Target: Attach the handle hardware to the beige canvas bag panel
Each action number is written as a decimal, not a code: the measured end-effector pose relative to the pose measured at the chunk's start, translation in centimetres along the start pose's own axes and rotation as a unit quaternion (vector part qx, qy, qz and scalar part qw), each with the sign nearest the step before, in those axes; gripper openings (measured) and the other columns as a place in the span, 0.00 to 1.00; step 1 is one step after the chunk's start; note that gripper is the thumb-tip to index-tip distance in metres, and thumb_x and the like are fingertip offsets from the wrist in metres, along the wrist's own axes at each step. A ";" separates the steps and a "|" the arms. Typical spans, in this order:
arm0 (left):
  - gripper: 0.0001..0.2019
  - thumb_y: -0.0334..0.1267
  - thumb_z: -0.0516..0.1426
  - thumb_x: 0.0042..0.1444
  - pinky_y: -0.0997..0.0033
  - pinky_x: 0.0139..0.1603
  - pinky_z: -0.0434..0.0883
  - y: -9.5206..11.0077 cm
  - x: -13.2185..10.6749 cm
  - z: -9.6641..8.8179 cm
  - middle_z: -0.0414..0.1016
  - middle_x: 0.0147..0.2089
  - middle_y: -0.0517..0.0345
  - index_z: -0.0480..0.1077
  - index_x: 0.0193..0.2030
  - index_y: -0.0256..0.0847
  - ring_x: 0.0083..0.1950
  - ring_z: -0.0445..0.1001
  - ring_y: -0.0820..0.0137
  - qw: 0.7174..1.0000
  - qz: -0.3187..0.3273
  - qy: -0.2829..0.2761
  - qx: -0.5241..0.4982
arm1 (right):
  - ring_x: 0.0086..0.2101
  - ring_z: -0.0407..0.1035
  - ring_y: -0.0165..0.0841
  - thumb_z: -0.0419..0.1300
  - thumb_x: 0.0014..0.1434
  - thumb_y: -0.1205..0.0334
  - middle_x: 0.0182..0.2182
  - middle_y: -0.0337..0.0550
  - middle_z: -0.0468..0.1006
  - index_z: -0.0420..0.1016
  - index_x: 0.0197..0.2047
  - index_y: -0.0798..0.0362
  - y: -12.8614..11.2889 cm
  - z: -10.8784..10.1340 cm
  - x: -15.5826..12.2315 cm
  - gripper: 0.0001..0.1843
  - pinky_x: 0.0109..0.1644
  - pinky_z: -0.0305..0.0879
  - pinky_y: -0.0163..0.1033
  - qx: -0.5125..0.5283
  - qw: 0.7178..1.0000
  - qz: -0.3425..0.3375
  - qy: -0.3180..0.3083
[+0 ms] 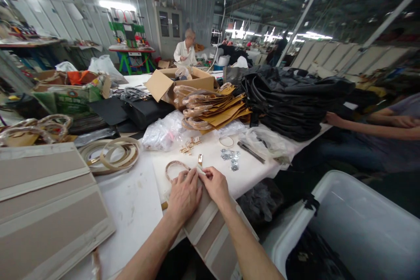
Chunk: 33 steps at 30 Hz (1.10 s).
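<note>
A beige panel with pale strips (210, 232) lies slanted over the table's front edge, beneath my hands. My left hand (185, 194) presses on its far end, fingers bent and close together. My right hand (215, 183) pinches the panel's far edge at a small pale tab, thumb against fingers; what lies between the fingertips is mostly hidden. Just beyond the fingertips is a gold metal clasp (200, 159). A wrapped, curved handle (175, 166) arches out beside my left hand.
Small gold fittings (190, 145), silver metal plates (230, 157) and a dark tool (251, 152) lie beyond my hands. Coiled strips (120, 155) and a larger panel (42, 210) are left. A grey bin (361, 210) stands right, near a co-worker's arm (357, 124). Black pieces (288, 100) are piled behind.
</note>
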<state>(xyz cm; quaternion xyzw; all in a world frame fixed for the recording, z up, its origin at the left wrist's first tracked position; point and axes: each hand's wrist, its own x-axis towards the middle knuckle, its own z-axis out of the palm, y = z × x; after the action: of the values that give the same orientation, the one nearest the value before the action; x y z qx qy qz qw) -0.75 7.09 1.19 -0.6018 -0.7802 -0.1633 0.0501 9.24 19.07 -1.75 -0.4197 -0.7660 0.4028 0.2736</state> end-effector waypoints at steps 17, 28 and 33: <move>0.23 0.42 0.55 0.67 0.44 0.55 0.73 -0.1 0.3 0.1 0.72 0.66 0.45 0.64 0.68 0.42 0.61 0.68 0.48 1.000 -0.005 -0.003 0.020 | 0.27 0.73 0.34 0.76 0.48 0.47 0.25 0.37 0.80 0.79 0.30 0.48 0.8 -1.8 2.1 0.17 0.32 0.59 0.35 -0.033 0.999 0.038 -0.013; 0.27 0.51 0.55 0.67 0.45 0.54 0.73 -1.8 1.4 -0.2 0.69 0.67 0.44 0.63 0.69 0.44 0.59 0.68 0.47 0.999 0.031 -0.037 0.024 | 0.24 0.67 0.29 0.73 0.50 0.55 0.21 0.33 0.77 0.83 0.30 0.50 1.4 -2.1 4.1 0.09 0.29 0.54 0.34 0.002 0.993 0.037 -0.116; 0.27 0.52 0.56 0.66 0.47 0.55 0.74 -2.0 1.6 -0.1 0.71 0.66 0.43 0.65 0.68 0.45 0.59 0.70 0.49 0.999 0.037 -0.023 0.026 | 0.22 0.65 0.28 0.73 0.48 0.58 0.22 0.32 0.77 0.83 0.32 0.51 1.9 -2.2 4.6 0.09 0.27 0.55 0.32 0.024 0.987 0.032 -0.157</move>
<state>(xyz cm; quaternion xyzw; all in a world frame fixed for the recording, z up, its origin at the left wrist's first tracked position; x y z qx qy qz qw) -3.11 8.15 1.30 -0.6325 -0.7622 -0.1271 0.0542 9.43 24.52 -1.83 -0.3688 -0.7757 0.4908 0.1465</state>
